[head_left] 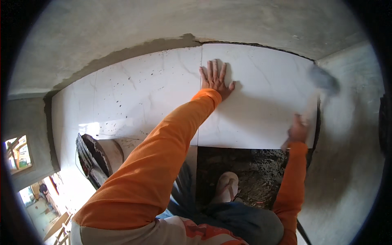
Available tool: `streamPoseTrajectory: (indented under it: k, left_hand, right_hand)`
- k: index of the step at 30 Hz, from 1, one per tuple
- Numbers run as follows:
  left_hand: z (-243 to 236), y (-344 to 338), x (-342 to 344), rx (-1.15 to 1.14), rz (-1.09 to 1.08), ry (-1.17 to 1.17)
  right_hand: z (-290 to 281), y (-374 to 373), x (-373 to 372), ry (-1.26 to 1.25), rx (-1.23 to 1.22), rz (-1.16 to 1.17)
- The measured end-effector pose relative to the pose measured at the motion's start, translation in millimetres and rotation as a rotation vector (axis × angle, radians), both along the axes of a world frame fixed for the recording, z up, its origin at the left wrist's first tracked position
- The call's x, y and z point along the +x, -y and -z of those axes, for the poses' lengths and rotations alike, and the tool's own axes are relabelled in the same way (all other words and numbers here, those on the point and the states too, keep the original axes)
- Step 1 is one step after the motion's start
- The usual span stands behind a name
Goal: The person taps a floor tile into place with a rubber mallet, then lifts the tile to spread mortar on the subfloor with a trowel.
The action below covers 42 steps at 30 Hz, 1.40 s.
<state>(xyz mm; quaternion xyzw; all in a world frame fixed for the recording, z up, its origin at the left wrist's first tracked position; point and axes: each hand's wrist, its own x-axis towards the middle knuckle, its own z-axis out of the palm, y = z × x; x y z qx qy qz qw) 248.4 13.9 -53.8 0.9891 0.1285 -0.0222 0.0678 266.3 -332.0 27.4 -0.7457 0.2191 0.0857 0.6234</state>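
My left hand (214, 81) lies flat with fingers spread on a white veined tile (257, 110), near its left seam. My right hand (298, 130) grips the pale handle of a mallet (324, 79), whose dark head is raised near the right wall and blurred by motion. An adjoining white tile (155, 81), speckled with dark spots, lies to the left. Below the right tile is dark, rough, exposed mortar or soil (249, 167), with my sandalled foot (226, 185) beside it.
A mortar-crusted bucket (106, 155) stands at the lower left. Grey plastered walls (351, 134) bound the tiles above and on both sides. Through openings at the far left are timber pieces (57, 228) and a distant person (43, 190).
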Motion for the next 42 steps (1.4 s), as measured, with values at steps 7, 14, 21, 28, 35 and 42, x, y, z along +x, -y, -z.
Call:
streamPoseTrajectory:
  k: [7, 14, 21, 28, 35, 42]
  left_hand:
    - [0, 13, -40, -0.026, 0.031, -0.003]
    - [-3, 17, -65, -0.101, 0.046, -0.084]
    - [-3, 18, -68, -0.073, 0.048, -0.024]
    - [-3, 17, -71, -0.1, 0.056, 0.042]
    - [-1, 17, -67, -0.074, 0.059, 0.014]
    - [-5, 18, -68, -0.07, 0.049, -0.049]
  right_hand:
    - [49, -18, -14, -0.216, -0.051, 0.055]
    - [10, -28, -19, -0.331, -0.465, -0.232]
    - [66, -9, -9, -0.093, -0.505, -0.067]
    - [73, 15, -7, -0.208, -0.078, -0.14]
    - [71, 41, 19, 0.226, 0.471, 0.104]
    - [68, 46, 30, 0.046, 0.297, -0.264]
